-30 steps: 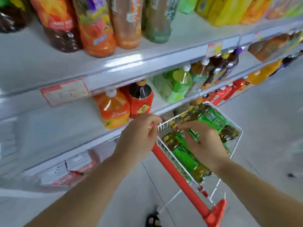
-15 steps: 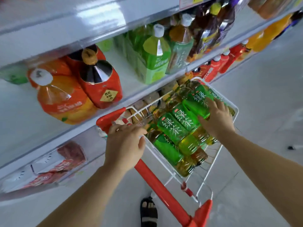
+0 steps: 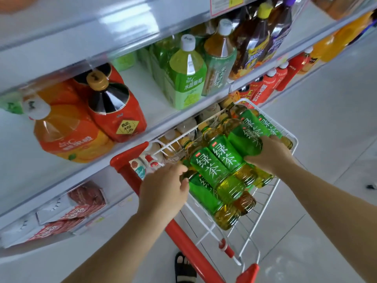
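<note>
**Both hands on tea pack over trolley**

L hand (image 3: 163, 193): forearm reaching up from below, fingers curled round cap end of shrink-wrapped pack of green-label plastic tea bottles (image 3: 220, 160). R hand (image 3: 269, 158) grips its opposite side, arm coming in from the R. Pack sits tilted atop more bottles in white wire trolley w/ red handle (image 3: 189, 244), beside white shop shelf (image 3: 146, 88) of big drink bottles. Pale tiled floor (image 3: 326, 119).

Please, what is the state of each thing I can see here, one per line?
shopping cart: loaded with bottles.
green tea bottles: lying on their sides, stacked in the cart.
left hand: fingers curled on the bottles' neck end.
right hand: gripping a top bottle.
orange drink bottle: upright on shelf, capped.
plum drink bottle: upright, capped.
</note>
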Tool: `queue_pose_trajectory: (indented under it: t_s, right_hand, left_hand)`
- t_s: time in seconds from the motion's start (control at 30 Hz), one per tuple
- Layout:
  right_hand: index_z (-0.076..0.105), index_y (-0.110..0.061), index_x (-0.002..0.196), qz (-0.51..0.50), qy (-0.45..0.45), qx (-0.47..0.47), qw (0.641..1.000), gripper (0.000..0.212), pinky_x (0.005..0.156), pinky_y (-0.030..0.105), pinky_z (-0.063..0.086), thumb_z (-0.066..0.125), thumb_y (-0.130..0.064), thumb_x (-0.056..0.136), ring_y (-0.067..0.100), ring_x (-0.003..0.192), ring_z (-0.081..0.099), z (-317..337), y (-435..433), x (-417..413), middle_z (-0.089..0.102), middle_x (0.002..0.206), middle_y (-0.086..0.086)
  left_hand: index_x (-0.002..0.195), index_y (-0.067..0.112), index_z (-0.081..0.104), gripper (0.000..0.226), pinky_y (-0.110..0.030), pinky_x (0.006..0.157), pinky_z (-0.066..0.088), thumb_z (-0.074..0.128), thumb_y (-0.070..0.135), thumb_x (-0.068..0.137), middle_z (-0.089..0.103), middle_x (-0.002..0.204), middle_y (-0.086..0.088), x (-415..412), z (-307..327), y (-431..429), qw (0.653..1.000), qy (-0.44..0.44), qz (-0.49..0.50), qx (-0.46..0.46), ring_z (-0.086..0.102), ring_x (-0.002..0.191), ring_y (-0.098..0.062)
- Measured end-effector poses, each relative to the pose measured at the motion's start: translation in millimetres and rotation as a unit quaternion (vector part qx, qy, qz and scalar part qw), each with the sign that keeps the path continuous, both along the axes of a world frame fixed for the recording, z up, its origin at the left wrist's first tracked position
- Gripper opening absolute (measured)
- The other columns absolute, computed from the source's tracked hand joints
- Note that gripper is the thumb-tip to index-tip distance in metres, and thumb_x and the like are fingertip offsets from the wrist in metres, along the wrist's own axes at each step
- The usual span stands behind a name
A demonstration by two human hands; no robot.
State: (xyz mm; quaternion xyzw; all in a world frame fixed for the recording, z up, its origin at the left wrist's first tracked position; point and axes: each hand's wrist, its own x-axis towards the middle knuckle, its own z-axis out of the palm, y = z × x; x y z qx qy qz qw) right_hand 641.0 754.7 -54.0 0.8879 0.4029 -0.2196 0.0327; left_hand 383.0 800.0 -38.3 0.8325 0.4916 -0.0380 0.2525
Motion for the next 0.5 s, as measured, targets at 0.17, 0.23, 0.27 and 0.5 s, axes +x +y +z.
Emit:
queue_pose_trajectory:
  t_s: [0.17, 0.23, 0.27, 0.5]
  right_hand:
    - [0.034, -0.015, 0.142, -0.031, 0.021, 0.012, 0.999, 0.083, 0.077, 0.034, 0.049, 0.071, -0.047, 0.075, 0.026, 0.105, 0.054, 0.6, -33.7, -1.0, 0.046, 0.132, 0.009]
    - [0.032, -0.017, 0.143, -0.036, 0.023, 0.017, 0.999, 0.082, 0.076, 0.034, 0.048, 0.069, -0.05, 0.077, 0.026, 0.11, 0.053, -2.0, -41.4, 0.4, 0.043, 0.134, 0.007]
    - [0.032, -0.018, 0.142, -0.04, 0.024, 0.017, 0.999, 0.082, 0.075, 0.034, 0.048, 0.068, -0.051, 0.077, 0.026, 0.111, 0.052, -4.2, -43.8, 1.1, 0.043, 0.135, 0.007]
    - [0.036, -0.016, 0.138, -0.069, 0.047, 0.058, 0.995, 0.075, 0.077, 0.038, 0.055, 0.069, -0.046, 0.077, 0.025, 0.099, 0.061, -13.0, -52.4, 1.7, 0.061, 0.117, 0.006]
  left_hand:
    - [0.147, 0.006, 0.019, 0.074, -0.038, 0.106, 0.033, 0.051, 0.044, 0.093, 0.035, 0.149, -0.012, 63.0, -13.4, -6.8, 0.929, -0.085, 0.206, -0.294, 0.037, 0.135, -0.026]
    - [0.146, 0.002, 0.016, 0.085, -0.039, 0.104, 0.036, 0.055, 0.05, 0.089, 0.028, 0.15, -0.019, 81.5, -19.4, -8.6, 0.915, -0.085, 0.261, -0.296, 0.035, 0.135, -0.032]
    - [0.145, 0.001, 0.015, 0.09, -0.04, 0.101, 0.039, 0.058, 0.053, 0.086, 0.025, 0.149, -0.023, 90.2, -20.9, -10.3, 0.912, -0.08, 0.284, -0.286, 0.038, 0.132, -0.035]
    - [0.149, 0.01, -0.01, 0.109, -0.043, 0.099, 0.042, 0.073, 0.028, 0.081, 0.005, 0.153, -0.024, 126.0, -24.3, -28.1, 0.868, -0.13, 0.386, -0.285, 0.038, 0.13, -0.043]
